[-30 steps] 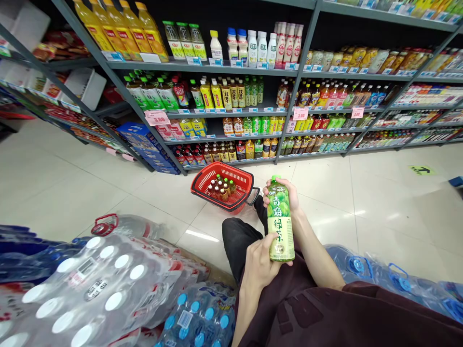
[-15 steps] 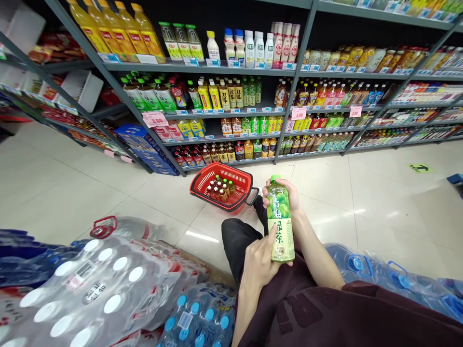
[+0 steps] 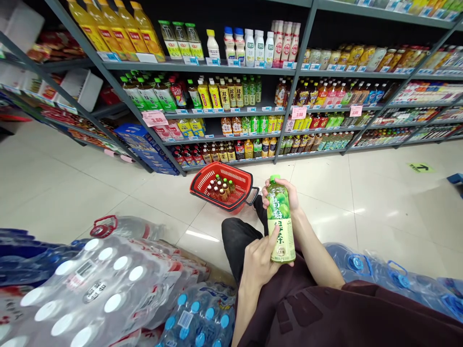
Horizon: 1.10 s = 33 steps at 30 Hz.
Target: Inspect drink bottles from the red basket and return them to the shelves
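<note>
I hold a green tea bottle (image 3: 279,220) upright in front of me, its green and cream label facing the camera. My right hand (image 3: 291,196) wraps the upper part from behind. My left hand (image 3: 259,258) grips the lower part, thumb laid across the label. Just beyond the bottle, on the tiled floor, stands a red shopping basket (image 3: 207,179) with several small bottles (image 3: 221,188) inside. My dark-trousered knee (image 3: 237,231) shows under the hands.
Shelves (image 3: 231,113) full of drink bottles run along the far side of the aisle. Shrink-wrapped packs of water bottles (image 3: 104,284) lie at the lower left. Large blue water jugs (image 3: 376,272) sit at the lower right. A green floor marker (image 3: 420,168) lies far right.
The bottle has turned slightly in my hands and my left thumb has slid up across the label. The view barely shifted.
</note>
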Each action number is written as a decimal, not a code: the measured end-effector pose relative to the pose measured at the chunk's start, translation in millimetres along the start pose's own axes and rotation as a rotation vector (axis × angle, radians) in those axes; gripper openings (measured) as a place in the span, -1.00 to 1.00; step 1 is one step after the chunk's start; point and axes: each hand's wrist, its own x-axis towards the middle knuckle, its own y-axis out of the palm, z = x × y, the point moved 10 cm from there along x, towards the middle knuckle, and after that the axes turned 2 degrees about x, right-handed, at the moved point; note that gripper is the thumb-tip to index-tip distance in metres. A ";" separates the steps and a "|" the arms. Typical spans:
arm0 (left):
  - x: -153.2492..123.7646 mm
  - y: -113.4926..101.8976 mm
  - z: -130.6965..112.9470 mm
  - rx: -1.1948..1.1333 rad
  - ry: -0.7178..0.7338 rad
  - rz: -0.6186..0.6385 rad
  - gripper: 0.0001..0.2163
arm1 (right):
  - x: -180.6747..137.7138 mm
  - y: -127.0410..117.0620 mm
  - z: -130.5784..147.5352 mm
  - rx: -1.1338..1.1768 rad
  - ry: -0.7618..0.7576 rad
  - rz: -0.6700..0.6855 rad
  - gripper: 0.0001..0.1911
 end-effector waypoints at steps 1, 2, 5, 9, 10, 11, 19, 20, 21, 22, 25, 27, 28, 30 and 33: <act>-0.3 -0.1 0.3 -0.003 0.000 -0.001 -0.36 | -0.1 -0.1 0.2 -0.002 -0.001 -0.001 -0.78; -0.6 0.1 0.6 -0.007 0.000 -0.001 -0.36 | -0.2 -0.4 0.4 -0.005 -0.002 -0.004 -0.78; -1.6 -0.1 1.1 -0.003 0.004 -0.006 -0.39 | -0.6 -1.8 1.3 -0.007 -0.006 -0.012 -0.76; -2.0 -8.1 -4.4 0.044 0.060 -0.073 -0.47 | -0.5 -1.5 -0.6 -0.003 0.005 -0.001 -0.77; -2.1 -10.7 -6.3 0.053 0.077 -0.093 -0.46 | -0.2 -1.3 -1.6 -0.003 0.010 0.003 -0.77; -2.1 -13.3 -7.9 0.058 0.089 -0.111 -0.44 | 0.1 -1.2 -2.5 -0.003 0.014 0.006 -0.77; -6.5 -33.7 -16.0 0.044 0.131 -0.289 -0.37 | 2.0 -7.1 -2.6 0.018 0.025 -0.027 -0.76; -6.8 -33.7 -16.3 0.044 0.135 -0.291 -0.40 | 1.8 -8.2 -2.0 0.017 0.022 -0.033 -0.76; -6.8 -33.3 -16.8 0.047 0.141 -0.289 -0.44 | 1.5 -9.0 -1.4 0.015 0.018 -0.037 -0.76; -6.6 -32.7 -17.4 0.052 0.149 -0.284 -0.48 | 1.4 -9.4 -1.1 0.011 0.016 -0.039 -0.76; -5.1 -30.2 -18.6 0.053 0.167 -0.260 -0.60 | 1.2 -8.4 -1.8 -0.006 0.019 -0.026 -0.76; -3.8 -28.7 -17.4 0.038 0.155 -0.243 -0.63 | 1.4 -7.7 -2.2 -0.015 0.019 -0.021 -0.76; -3.3 -28.1 -16.2 0.028 0.142 -0.237 -0.63 | 1.6 -7.9 -2.2 -0.017 0.016 -0.023 -0.76; -3.1 -26.8 -13.0 0.011 0.106 -0.231 -0.61 | 2.3 -9.0 -2.3 -0.012 0.011 -0.035 -0.77; -4.3 -23.9 -7.9 -0.018 0.061 -0.220 -0.59 | 4.7 -9.8 -5.9 0.021 0.033 -0.033 -0.77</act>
